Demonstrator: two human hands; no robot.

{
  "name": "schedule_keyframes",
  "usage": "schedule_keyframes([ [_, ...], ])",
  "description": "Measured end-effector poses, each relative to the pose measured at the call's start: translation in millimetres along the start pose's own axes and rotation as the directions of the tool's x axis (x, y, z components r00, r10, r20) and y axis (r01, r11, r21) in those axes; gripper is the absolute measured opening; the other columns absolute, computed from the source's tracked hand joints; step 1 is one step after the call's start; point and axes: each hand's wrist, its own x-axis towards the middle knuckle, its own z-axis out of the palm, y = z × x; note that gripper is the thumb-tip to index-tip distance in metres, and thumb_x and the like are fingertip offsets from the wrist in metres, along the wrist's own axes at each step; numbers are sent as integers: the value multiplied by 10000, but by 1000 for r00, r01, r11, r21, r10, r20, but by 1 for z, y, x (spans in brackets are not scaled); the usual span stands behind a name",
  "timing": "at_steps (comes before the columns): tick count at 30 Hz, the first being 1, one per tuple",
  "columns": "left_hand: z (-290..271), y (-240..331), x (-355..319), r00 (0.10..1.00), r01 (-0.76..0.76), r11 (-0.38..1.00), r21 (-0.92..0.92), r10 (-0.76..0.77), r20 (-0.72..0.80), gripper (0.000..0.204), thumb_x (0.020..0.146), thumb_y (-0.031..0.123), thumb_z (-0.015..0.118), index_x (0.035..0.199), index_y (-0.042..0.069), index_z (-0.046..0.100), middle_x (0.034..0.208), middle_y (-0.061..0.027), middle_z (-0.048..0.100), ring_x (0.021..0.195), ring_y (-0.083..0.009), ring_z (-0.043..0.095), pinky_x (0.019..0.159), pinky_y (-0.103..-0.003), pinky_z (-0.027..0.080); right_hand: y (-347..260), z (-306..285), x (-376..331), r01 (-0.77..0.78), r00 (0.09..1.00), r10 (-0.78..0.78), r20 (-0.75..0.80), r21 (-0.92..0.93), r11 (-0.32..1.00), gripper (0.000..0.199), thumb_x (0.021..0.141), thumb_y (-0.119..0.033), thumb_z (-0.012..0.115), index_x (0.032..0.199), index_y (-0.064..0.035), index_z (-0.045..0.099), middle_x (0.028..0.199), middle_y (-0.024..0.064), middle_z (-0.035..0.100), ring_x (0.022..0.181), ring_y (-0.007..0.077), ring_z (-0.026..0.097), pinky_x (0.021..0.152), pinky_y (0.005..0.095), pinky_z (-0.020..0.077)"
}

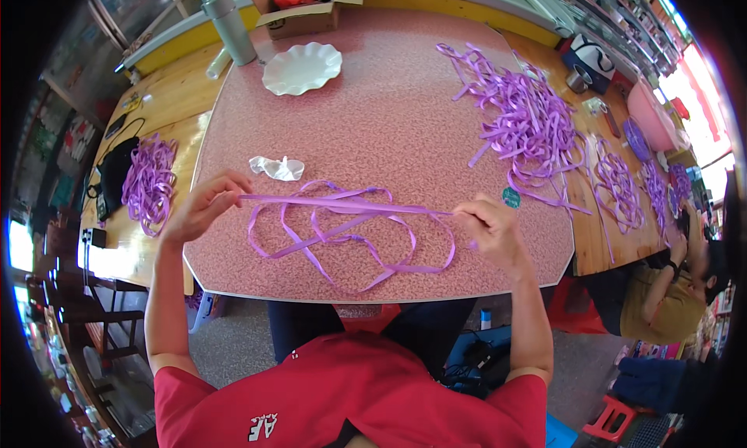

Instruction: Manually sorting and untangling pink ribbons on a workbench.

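Note:
A flat purple ribbon (pixel 342 205) is stretched nearly level between my two hands, above the pink speckled tabletop. Its left end is pinched in the fingertips of my left hand (pixel 208 207). At the other end, my right hand (pixel 492 228) is closed around the ribbon with the knuckles up. Beneath the taut length lie loose loops of purple ribbon (pixel 420 269), with small darker bits at a few spots. Whether these loops join the stretched piece cannot be made out. Just beyond the ribbon, nearer my left hand, lies a crumpled white wrapper (pixel 278 168).
A big heap of purple ribbon (pixel 525 109) covers the far right; a smaller bundle (pixel 149 182) lies at left. Farther back stand a scalloped white plate (pixel 302 68), a grey-green flask (pixel 230 29) and an open cardboard box (pixel 299 20). Another person (pixel 661 300) sits at right among more ribbons.

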Motion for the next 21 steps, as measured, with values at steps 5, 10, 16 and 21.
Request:
schedule_keyframes([
  [5, -22, -13, -24, 995, 102, 994, 28, -102, -8, 299, 1040, 267, 476, 1006, 4, 615, 1018, -79, 612, 975, -163, 564, 853, -303, 450, 9, -8, -3, 18, 996, -11, 92, -79, 997, 55, 872, -35, 677, 898, 13, 675, 724, 75, 555, 642, 181, 543, 579, 310, 406],
  [10, -45, -41, -48, 946, 214, 972, -99, -232, -225, 307, 1049, 292, 454, 940, 48, 603, 838, -12, 570, 749, -89, 507, 675, -242, 414, 48, -58, -22, -218, 969, 236, 72, -198, 956, 87, 907, -59, 633, 914, 21, 667, 815, 65, 597, 782, 166, 581, 693, 309, 451],
  [16, -65, -92, -65, 897, 386, 921, 54, -361, -256, 314, 1033, 338, 501, 1015, 43, 606, 854, -3, 555, 740, -82, 487, 642, -221, 392, 91, -89, -62, -441, 896, 439, -60, -25, 897, 128, 935, -95, 640, 984, 11, 693, 866, 11, 655, 785, 67, 584, 713, 235, 471],
  [21, 12, -52, -4, 768, 267, 841, 470, 109, -631, 362, 986, 235, 588, 1296, 53, 545, 1081, -70, 591, 897, -192, 551, 771, -320, 468, 55, -65, -56, -455, 862, 485, -145, 200, 868, 128, 939, -78, 638, 1016, 11, 687, 842, 26, 654, 744, 69, 595, 671, 231, 503],
])
